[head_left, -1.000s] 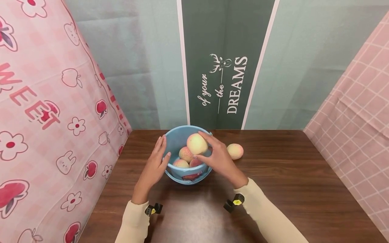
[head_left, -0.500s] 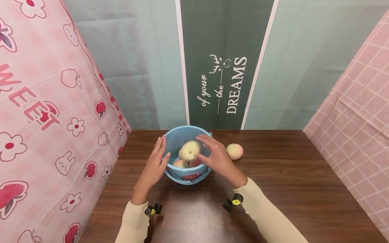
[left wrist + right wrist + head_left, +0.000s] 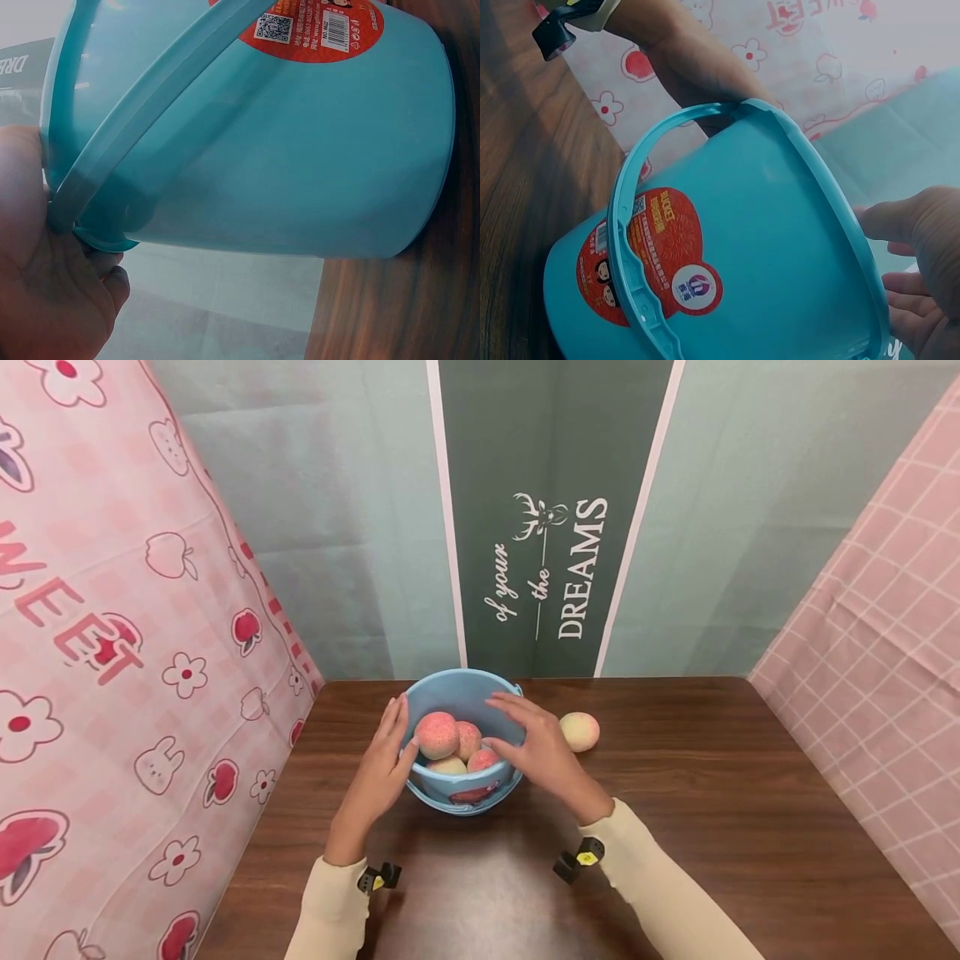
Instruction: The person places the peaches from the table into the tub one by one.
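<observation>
While a light-blue plastic bucket point(image 3: 459, 690) stands upright on the dark-brown wood-grained surface point(image 3: 465, 893), its mouth faces up and its long axis runs vertically. Four rounded pink-and-cream peaches point(image 3: 437, 735) lie heaped inside: the highest, a rosy one, sits by the left wall, another is just beside it, and two lie lower, nearer the person. A curved blue handle point(image 3: 618, 232) hangs down the person's side, crossing a red sticker point(image 3: 679, 247). The left hand point(image 3: 384, 762) touches the left rim, fingers extended, thumb apart from them. At the right rim, the right hand point(image 3: 546, 752) keeps thumb and fingers apart. Right of the bucket, a cream peach with a pink blush point(image 3: 580, 732) rests on the surface.
</observation>
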Available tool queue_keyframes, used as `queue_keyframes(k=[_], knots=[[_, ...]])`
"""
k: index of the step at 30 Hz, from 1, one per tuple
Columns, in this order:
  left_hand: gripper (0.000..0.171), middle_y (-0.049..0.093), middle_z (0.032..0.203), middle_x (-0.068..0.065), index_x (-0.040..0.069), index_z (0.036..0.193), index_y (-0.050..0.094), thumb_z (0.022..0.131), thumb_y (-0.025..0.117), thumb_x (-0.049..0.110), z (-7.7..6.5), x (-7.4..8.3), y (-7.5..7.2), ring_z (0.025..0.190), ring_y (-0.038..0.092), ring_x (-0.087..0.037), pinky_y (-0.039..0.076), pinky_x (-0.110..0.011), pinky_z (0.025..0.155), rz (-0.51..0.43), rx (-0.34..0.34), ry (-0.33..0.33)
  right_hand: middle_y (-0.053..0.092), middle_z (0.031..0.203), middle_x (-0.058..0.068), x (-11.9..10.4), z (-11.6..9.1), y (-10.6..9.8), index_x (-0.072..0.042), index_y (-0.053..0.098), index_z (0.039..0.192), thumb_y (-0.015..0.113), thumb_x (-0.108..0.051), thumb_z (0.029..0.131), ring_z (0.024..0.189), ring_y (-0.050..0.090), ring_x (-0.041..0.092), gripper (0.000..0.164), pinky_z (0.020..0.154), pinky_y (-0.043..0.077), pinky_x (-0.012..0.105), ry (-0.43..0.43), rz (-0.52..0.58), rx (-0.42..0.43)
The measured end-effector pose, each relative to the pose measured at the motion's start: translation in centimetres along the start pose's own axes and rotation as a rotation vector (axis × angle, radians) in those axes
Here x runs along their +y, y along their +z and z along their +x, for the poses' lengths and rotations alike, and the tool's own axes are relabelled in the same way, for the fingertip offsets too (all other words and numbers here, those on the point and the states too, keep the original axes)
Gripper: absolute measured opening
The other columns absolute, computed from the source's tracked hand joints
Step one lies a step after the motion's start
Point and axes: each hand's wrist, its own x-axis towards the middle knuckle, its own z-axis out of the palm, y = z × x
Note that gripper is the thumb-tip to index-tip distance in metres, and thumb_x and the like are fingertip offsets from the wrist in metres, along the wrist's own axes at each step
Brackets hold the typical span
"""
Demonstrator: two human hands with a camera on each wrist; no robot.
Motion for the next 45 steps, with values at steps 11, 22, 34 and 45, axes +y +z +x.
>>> queue_keyframes(k=[11,22,34,45], knots=[[0.069,0.007,0.17,0.0,0.012,0.164,0.014,0.106,0.051,0.022,-0.1,-0.2,0.0,0.157,0.007,-0.025,0.024,-0.057,0.118,-0.001,0.004,0.004,0.061,0.14,0.014,1.4,-0.6,-1.1,-0.006,0.066,0.133,0.089,-0.012,0.079,0.126,0.061,0.028,0.059,0.093,0.056,0.043,-0.014,-0.014,0.077],[0.069,0.007,0.171,0.0,0.012,0.164,0.014,0.106,0.051,0.022,-0.1,-0.1,-0.1,0.157,0.006,-0.025,0.024,-0.057,0.118,0.0,-0.001,0.005,0.061,0.142,0.006,2.8,-1.7,-2.4,-0.011,0.064,0.137,0.09,-0.02,0.078,0.132,0.057,0.025,0.065,0.11,0.039,0.059,0.111,-0.039,0.11],[0.069,0.006,0.171,0.001,0.013,0.164,0.014,0.106,0.052,0.021,-0.3,-0.2,-0.1,0.157,0.006,-0.023,0.024,-0.057,0.118,-0.002,-0.002,-0.004,0.059,0.144,0.003,4.1,-2.9,-3.2,-0.016,0.062,0.141,0.088,-0.021,0.081,0.133,0.055,0.024,0.065,0.104,0.048,0.048,0.178,-0.027,0.128],[0.069,0.006,0.17,0.002,0.014,0.164,0.014,0.106,0.052,0.021,-0.1,-0.4,-0.1,0.157,0.005,-0.023,0.024,-0.057,0.118,-0.005,0.002,0.006,0.06,0.141,0.01,6.3,-3.9,-3.4,-0.01,0.063,0.138,0.087,-0.014,0.081,0.131,0.056,0.031,0.062,0.102,0.049,0.049,0.227,-0.022,0.16]])
